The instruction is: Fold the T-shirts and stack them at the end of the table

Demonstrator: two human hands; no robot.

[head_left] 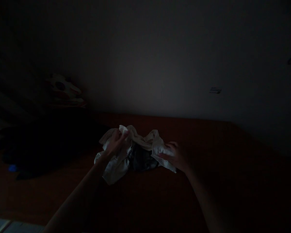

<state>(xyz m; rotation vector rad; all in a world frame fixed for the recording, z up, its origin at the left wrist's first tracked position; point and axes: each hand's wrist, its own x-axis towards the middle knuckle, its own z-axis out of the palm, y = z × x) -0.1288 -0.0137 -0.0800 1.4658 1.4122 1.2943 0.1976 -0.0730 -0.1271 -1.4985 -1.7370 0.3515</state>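
A crumpled white cloth garment (116, 170) lies bunched on the reddish-brown surface, its exact kind unclear in the dim light. Dark checked fabric (142, 158) shows in the middle, between the white folds. My left hand (115, 144) is closed on the garment's left part, with a bit of white cloth raised by the fingertips. On the other side, my right hand (174, 155) grips the right part, thumb below and fingers above the cloth. Some fingertips are hidden in the folds.
The reddish-brown surface (196, 136) runs back to a grey wall (160, 64) with a small label (215, 90). At left lies a large dark heap (55, 142), with a blue spot (12, 168) at its edge. Behind it sits a white-and-dark object (64, 87).
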